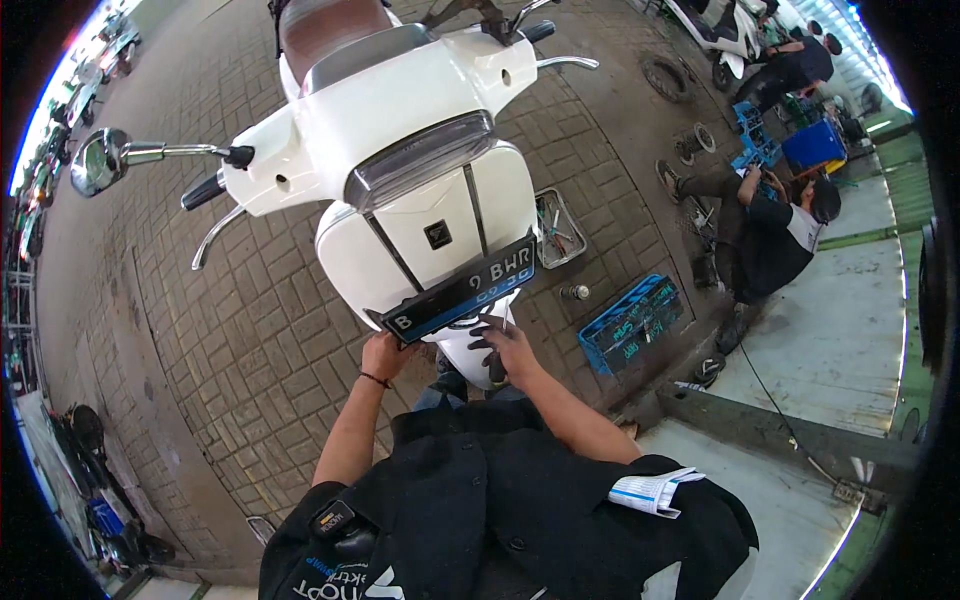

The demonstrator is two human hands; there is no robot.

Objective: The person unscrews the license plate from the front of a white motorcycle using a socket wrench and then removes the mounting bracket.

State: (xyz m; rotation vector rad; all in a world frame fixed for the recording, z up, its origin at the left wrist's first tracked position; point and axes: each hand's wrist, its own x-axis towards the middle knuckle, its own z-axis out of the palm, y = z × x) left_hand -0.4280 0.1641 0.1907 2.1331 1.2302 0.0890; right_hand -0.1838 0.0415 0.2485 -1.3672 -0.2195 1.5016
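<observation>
In front of me stands a white scooter (430, 205), its front toward me. A black number plate (455, 288) with a blue lower strip sits tilted across its front, the right end higher. My left hand (388, 355) is closed at the plate's lower left corner, with its fingertips partly hidden behind the edge. Below the plate's right half is my right hand (510, 352), its fingers darkened and curled. It holds what looks like a screwdriver (497, 371), the dark handle under the palm and a thin shaft rising toward the plate.
A metal tray of tools (560, 230) lies right of the scooter on brick paving. Nearer are a small cylindrical part (574, 292) and a blue crate (630, 325). At the right, a person (780, 245) sits low by a blue bin (815, 145); another person (800, 65) works farther back.
</observation>
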